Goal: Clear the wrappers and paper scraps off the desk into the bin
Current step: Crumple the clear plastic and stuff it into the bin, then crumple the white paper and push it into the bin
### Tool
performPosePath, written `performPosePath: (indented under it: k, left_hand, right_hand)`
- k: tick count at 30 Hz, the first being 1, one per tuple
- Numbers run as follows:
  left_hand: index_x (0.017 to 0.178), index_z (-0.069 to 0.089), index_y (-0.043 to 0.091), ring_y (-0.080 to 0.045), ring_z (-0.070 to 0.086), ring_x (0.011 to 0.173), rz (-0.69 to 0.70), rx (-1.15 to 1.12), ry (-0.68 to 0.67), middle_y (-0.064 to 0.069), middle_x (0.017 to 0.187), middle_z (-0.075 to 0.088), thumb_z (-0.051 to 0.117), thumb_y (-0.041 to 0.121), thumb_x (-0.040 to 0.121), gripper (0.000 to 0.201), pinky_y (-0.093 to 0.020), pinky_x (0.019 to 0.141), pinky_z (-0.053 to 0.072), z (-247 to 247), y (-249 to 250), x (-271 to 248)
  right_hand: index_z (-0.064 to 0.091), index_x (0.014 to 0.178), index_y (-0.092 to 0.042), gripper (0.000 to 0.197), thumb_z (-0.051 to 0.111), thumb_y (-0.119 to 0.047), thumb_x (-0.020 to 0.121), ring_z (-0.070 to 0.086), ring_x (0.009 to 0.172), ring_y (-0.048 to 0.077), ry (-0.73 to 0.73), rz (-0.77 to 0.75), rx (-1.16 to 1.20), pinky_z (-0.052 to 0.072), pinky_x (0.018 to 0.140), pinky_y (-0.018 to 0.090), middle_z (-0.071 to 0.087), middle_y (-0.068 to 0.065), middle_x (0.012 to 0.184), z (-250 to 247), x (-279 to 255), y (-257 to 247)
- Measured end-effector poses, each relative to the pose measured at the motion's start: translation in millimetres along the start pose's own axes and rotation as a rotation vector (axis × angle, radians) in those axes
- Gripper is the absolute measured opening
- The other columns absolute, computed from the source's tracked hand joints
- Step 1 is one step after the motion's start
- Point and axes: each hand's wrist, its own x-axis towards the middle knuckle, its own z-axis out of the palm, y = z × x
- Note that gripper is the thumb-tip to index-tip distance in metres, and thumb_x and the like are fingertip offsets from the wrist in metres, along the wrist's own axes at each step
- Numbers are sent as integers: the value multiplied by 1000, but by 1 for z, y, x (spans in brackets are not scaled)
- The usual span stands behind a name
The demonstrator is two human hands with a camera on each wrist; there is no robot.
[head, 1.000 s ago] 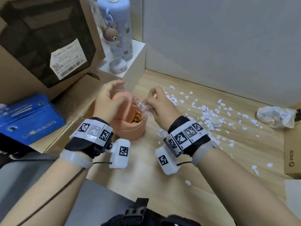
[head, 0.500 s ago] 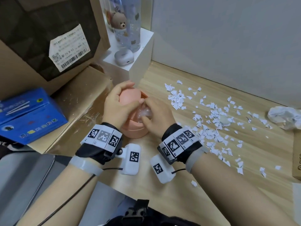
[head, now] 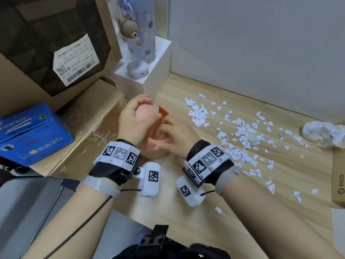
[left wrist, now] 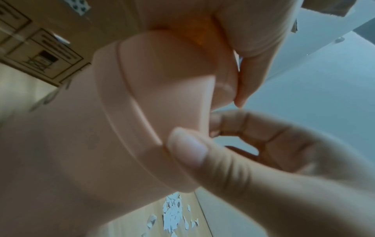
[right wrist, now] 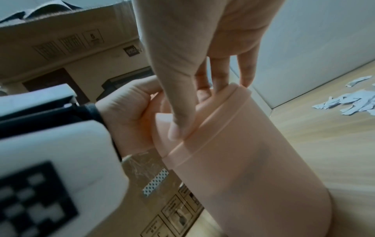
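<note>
My left hand [head: 133,121] and right hand [head: 176,136] crowd the mouth of the pink bin [head: 152,149]; what room is left inside I cannot tell. Cardboard boxes [head: 87,116] wall its left side, a white block [head: 149,79] stands just behind. Rightward the worktop [head: 186,212] is open but strewn with paper scraps [head: 240,131], up to a crumpled wrapper [head: 324,132] beside a brown carton [head: 338,176].
</note>
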Motion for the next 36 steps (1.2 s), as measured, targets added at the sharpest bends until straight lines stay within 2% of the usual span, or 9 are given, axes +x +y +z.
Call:
performPosePath:
  k: [5, 10, 15, 22, 26, 29, 31, 33, 36]
  left_hand:
    - [93, 61, 19, -10, 53, 112, 5, 21, 53, 6, 120, 59, 74, 16, 66, 30, -28, 101, 39, 8, 1, -1]
    - [96, 61, 19, -7, 53, 108, -11, 54, 86, 8, 115, 59, 75, 10, 70, 31, -14, 92, 39, 16, 8, 4]
    - [96, 60, 23, -7, 52, 105, -58, 48, 188, 8, 114, 59, 75, 12, 70, 32, -20, 90, 43, 28, 10, 10]
    - [95, 58, 23, -7, 50, 105, -32, 64, 296, 1, 123, 59, 73, 11, 72, 29, 0, 77, 39, 63, 10, 19]
    - [94, 59, 22, -8, 51, 107, -36, 62, 326, 1, 125, 58, 72, 11, 72, 27, -4, 81, 40, 82, 13, 25]
    - [94, 60, 22, -8, 51, 109, -50, 66, 332, 3, 126, 58, 72, 12, 72, 27, -21, 91, 42, 90, 16, 28]
    - [93, 60, 23, -8, 51, 109, -48, 79, 338, 2, 126, 58, 72, 12, 72, 26, -23, 93, 41, 92, 16, 29]
    - [91, 61, 25, -8, 51, 111, -45, 87, 333, 3, 126, 58, 72, 12, 73, 25, -26, 95, 41, 93, 16, 30]
    - [90, 61, 26, -11, 51, 112, -55, 81, 329, 3, 126, 58, 72, 12, 72, 25, -31, 97, 43, 94, 16, 29]
  right_hand:
    - [63, 92, -21, 36, 57, -53, 78, 30, 133, 13, -240, 45, -149, -12, 107, 61, 62, -7, 115, 6, -3, 0]
    - [70, 92, -13, 17, 62, -25, 83, 55, 103, 16, 173, -32, 300, 35, 98, 34, 67, 5, 103, -17, -12, 30]
    - [65, 101, -18, 19, 58, -16, 83, 44, 121, 22, 556, 461, 274, 32, 104, 37, 53, 7, 125, -53, -57, 130]
    - [52, 122, -29, 47, 62, -19, 77, 5, 141, 30, 615, 1201, 51, 11, 113, 51, 5, 9, 154, -96, -140, 244]
    - [45, 95, -62, 63, 70, -26, 49, -1, 142, 23, 410, 1276, 126, 12, 115, 50, -4, 0, 156, -89, -175, 335]
    - [50, 82, -58, 70, 78, -40, 20, 0, 143, 23, 284, 1252, 52, 21, 112, 54, 1, -2, 155, -80, -185, 406]
    - [51, 82, -48, 52, 83, -39, 42, -12, 141, 33, 225, 1328, -49, 5, 114, 59, -12, 8, 155, -104, -174, 352]
    - [50, 86, -42, 45, 73, -12, 62, -27, 136, 38, 241, 1369, -175, -6, 108, 64, -29, 9, 150, -119, -170, 321]
    - [36, 114, -42, 62, 60, -7, 69, -21, 136, 43, 220, 1398, -139, 5, 104, 73, -13, 14, 153, -124, -174, 329]
